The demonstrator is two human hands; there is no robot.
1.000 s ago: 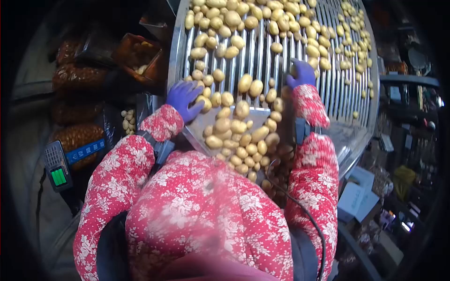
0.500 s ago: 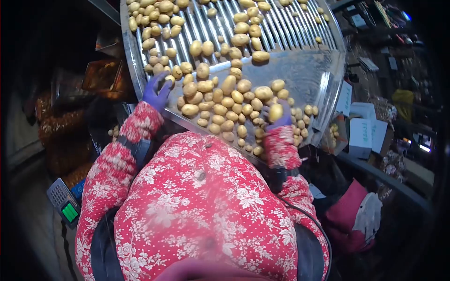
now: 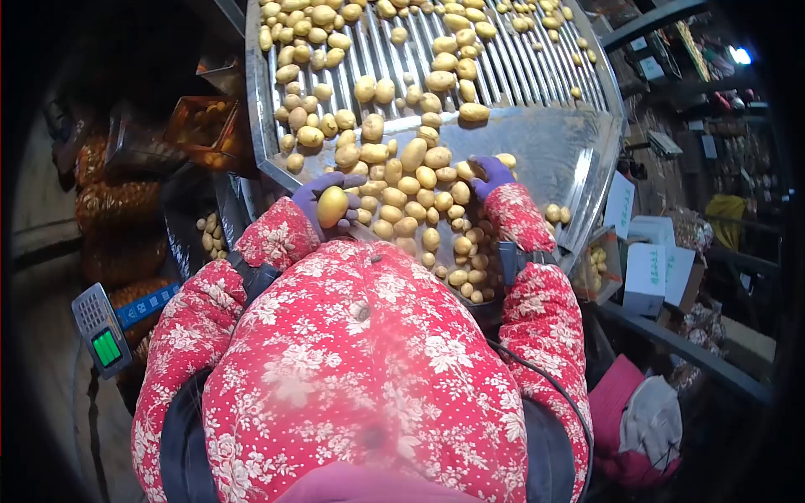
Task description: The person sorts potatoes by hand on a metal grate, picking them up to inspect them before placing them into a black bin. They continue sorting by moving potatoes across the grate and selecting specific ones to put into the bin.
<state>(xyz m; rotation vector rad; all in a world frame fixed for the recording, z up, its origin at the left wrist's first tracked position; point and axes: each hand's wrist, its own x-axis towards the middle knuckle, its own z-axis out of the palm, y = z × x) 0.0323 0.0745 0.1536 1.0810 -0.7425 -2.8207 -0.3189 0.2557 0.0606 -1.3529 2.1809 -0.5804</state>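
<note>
Wearing a purple glove, my left hand (image 3: 323, 198) has its fingers round a yellow potato (image 3: 333, 206) at the near left edge of the metal tray (image 3: 537, 134). My right hand (image 3: 491, 175), gloved in purple too, rests at the right side of the potato pile (image 3: 411, 186), fingers apart and touching potatoes. Nothing shows gripped in it. Loose potatoes lie between the hands and down toward my jacket. More potatoes sit on the metal rollers (image 3: 520, 75) beyond the tray's flat part.
An orange crate (image 3: 201, 126) and filled net bags (image 3: 117, 205) stand at left, near a scale with a green display (image 3: 106, 346). White boxes (image 3: 644, 277) and a metal rail (image 3: 688, 348) are at right. A pink and grey cloth item (image 3: 650, 415) lies lower right.
My left hand has come nearer my body and now holds a potato. My right hand has moved up, and the potato that was in it is gone. The view has shifted slightly.
</note>
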